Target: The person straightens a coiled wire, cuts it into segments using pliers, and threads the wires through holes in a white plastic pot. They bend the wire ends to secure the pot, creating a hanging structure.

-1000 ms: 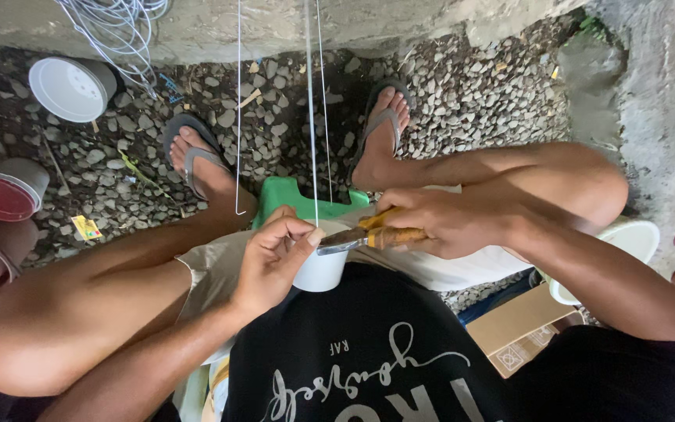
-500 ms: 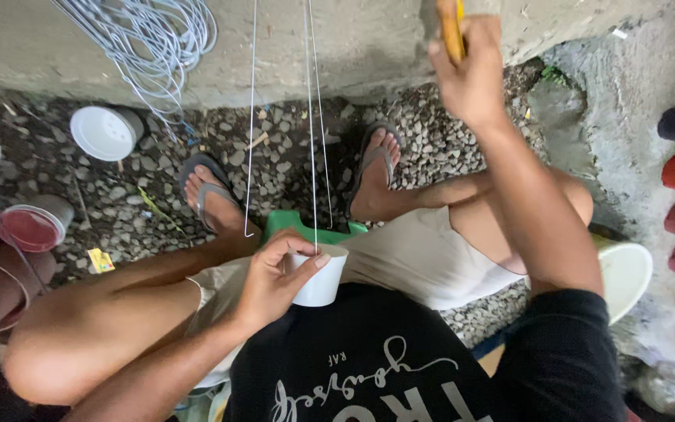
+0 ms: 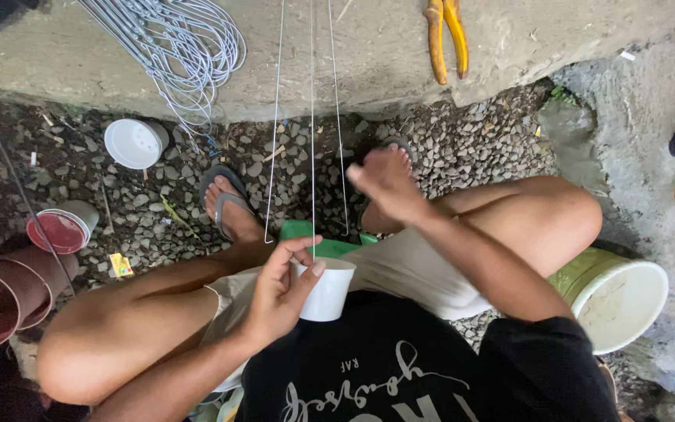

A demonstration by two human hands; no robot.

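My left hand point(image 3: 279, 293) grips small white plastic cup point(image 3: 326, 289) at lap, fingers wrapped round rim. Three thin steel wires point(image 3: 312, 117) rise vertically from cup (long axis straight up). My right hand point(image 3: 384, 181) empty, fingers loosely spread, just right of wires. Yellow-handled pliers point(image 3: 447, 35) lie on concrete ledge point(image 3: 384, 70), well apart.

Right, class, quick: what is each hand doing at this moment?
Left hand: closed around a small white cup.
Right hand: empty, open, blurred in mid-air.
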